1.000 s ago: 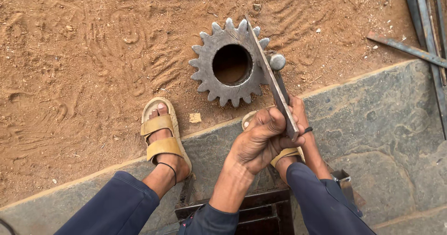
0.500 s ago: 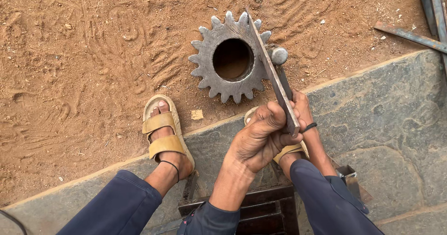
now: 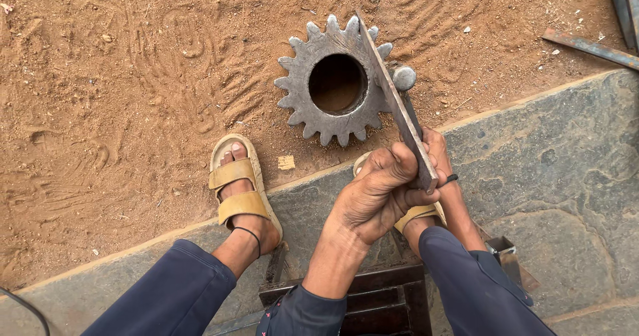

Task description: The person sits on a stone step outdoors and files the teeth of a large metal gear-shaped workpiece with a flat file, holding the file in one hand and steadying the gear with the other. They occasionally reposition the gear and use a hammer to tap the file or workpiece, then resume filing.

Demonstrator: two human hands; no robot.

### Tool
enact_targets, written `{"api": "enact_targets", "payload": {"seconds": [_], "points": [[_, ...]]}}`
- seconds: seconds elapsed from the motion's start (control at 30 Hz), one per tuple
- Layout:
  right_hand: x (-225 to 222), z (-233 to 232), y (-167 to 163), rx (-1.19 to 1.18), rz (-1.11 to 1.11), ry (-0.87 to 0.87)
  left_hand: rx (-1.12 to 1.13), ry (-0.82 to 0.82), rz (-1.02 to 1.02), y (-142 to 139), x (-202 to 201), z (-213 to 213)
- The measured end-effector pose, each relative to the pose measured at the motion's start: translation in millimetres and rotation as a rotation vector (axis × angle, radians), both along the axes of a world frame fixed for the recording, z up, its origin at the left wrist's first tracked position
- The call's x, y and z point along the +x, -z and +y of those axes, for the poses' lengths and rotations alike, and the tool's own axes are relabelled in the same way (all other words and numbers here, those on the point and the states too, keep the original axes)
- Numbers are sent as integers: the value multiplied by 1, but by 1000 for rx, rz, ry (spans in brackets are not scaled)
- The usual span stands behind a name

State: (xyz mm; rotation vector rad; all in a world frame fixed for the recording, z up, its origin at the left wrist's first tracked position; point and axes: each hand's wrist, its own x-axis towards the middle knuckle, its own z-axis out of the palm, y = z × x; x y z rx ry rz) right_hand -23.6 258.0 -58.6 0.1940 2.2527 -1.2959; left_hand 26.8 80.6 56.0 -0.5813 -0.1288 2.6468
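A large grey steel gear (image 3: pixel 299 103) with a round bore lies flat on the sandy ground. A long flat metal bar (image 3: pixel 393 100) slants across its right side. My left hand (image 3: pixel 376 193) is closed around the bar's near end. My right hand (image 3: pixel 438 146) is mostly hidden behind the bar and the left hand. It grips the dark handle of a hammer whose round head (image 3: pixel 404 78) sits just right of the gear's teeth.
My feet in tan sandals (image 3: pixel 238 189) rest at the edge of a grey stone slab (image 3: pixel 559 163). A dark metal frame (image 3: pixel 379 303) sits under my legs. A metal strip (image 3: pixel 589 46) lies at the upper right, and a black cable (image 3: pixel 26 306) at the lower left.
The hammer head has shifted slightly up beside the gear. Both hands keep their grips and the bar stays across the gear; the view has drifted a little.
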Motion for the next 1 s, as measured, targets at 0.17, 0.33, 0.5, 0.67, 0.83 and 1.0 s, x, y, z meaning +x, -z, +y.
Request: {"api": "enact_targets", "payload": {"seconds": [0.17, 0.33, 0.5, 0.67, 0.83, 1.0], "points": [[4, 1, -2, 72, 150, -94, -108, 48, -27, -1, 2, -4], [8, -6, -8, 143, 101, -57, -854, 377, -58, 32, 22, -13], [7, -7, -8, 186, 64, -18, -1718, 613, 58, 107, 61, -26], [8, -5, -5, 90, -9, 24, -1884, 557, 198, 161, 84, -41], [10, -3, -4, 87, -50, 59, -1282, 478, 25, 164, 78, -38], [10, -2, -6, 154, 4, 2, -1456, 520, -27, 164, 71, -26]]}}
